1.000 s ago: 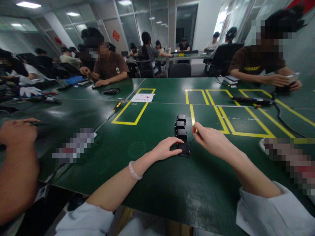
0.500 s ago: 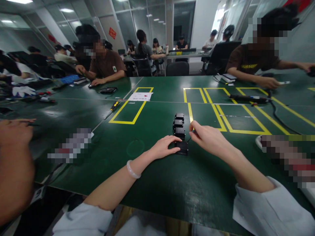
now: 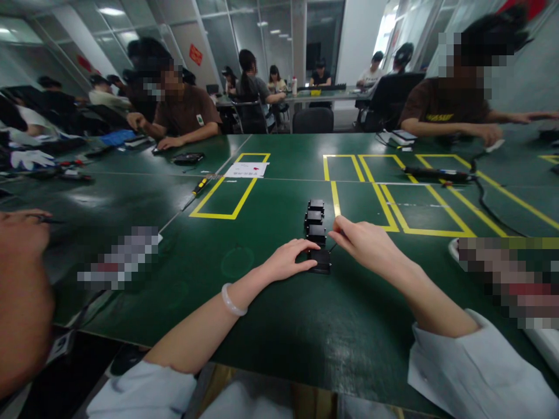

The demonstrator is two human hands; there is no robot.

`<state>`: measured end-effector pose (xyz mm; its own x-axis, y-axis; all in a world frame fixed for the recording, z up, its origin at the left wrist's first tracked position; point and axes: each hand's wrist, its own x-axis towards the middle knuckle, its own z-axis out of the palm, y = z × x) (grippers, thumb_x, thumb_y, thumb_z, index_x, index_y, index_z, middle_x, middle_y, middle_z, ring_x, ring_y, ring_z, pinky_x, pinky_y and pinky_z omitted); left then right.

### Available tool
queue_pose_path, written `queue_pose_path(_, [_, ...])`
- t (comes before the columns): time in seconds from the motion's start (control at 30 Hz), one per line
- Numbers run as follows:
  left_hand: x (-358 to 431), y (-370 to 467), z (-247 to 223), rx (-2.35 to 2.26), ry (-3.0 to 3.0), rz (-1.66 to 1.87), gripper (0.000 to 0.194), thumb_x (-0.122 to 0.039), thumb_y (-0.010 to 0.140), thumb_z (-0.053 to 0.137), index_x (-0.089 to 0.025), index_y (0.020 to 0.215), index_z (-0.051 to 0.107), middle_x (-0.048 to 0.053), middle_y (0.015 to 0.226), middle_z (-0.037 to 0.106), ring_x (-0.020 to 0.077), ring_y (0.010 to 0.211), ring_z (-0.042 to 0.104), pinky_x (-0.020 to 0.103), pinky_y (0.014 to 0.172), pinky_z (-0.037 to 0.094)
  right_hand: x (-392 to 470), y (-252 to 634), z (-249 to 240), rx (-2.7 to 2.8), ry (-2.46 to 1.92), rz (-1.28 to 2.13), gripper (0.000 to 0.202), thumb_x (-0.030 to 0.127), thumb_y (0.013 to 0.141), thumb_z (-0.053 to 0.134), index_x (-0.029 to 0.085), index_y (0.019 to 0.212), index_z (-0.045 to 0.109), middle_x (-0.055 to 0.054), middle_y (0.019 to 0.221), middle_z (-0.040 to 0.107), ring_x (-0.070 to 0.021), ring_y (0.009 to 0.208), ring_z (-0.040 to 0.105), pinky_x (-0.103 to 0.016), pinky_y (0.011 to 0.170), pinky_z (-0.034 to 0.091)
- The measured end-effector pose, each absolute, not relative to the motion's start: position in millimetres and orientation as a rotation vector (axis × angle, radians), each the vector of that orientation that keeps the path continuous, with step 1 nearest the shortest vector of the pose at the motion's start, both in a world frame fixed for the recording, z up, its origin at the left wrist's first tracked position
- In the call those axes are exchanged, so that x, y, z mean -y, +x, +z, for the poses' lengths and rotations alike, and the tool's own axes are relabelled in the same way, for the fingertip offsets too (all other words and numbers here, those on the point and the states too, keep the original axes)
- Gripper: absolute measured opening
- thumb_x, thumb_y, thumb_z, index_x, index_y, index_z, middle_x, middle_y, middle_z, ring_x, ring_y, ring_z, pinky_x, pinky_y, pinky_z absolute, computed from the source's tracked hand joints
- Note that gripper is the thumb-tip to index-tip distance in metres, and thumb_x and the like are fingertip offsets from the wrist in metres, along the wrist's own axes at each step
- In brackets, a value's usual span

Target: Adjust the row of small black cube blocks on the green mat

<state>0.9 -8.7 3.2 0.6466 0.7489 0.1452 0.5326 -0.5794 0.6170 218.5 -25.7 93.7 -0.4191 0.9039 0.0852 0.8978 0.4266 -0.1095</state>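
Your left hand (image 3: 283,262) is at the nearest black block (image 3: 321,261), on the green table (image 3: 279,326); thumb and forefinger stand apart and touch its left part, but whether they clamp it, I cannot tell. Your right hand (image 3: 367,244) pinches a thin dark tool (image 3: 333,247), which points to the right side of this block; contact of its tip is too small to see. Three other black blocks (image 3: 315,216) make a row on the far side. Farther left lies a yellow-and-black screwdriver (image 3: 201,186).
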Motion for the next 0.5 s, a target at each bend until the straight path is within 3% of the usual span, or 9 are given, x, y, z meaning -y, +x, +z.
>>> queue_pose_path(0.2, [8.2,0.5,3.0,-0.988,2.336,0.542,0.034,-0.038,0.09,0.056,-0.027,0.122,0.053,0.004,0.117,0.06,0.0225,0.107,0.055,0.034,0.091,0.043,26.7,220.1,93.4,2.548,-1.508,0.116,0.015,0.027,0.094,0.035,0.02,0.099,0.046,-0.003,0.075,0.064,-0.0154,0.061,0.056,-0.025,0.053,0.026])
queue_pose_path(0.4, [9.2,1.4,6.2,-0.978,2.343,0.532,0.034,-0.038,0.09,0.056,-0.026,0.122,0.053,0.004,0.116,0.06,0.0216,0.103,0.056,0.034,0.091,0.043,26.8,216.0,94.3,2.501,-1.619,0.089,0.025,0.039,0.096,0.032,0.02,0.094,0.047,-0.004,0.072,0.064,-0.0184,0.063,0.058,-0.025,0.052,0.025])
queue_pose_path(0.5, [9.5,1.4,6.3,-0.973,2.34,0.535,0.034,-0.037,0.09,0.055,-0.026,0.122,0.053,0.004,0.116,0.06,0.0217,0.103,0.056,0.034,0.09,0.043,27.3,215.1,94.2,2.503,-1.601,0.067,0.019,0.031,0.096,0.032,0.019,0.1,0.047,-0.005,0.076,0.065,-0.0182,0.064,0.059,-0.025,0.053,0.025])
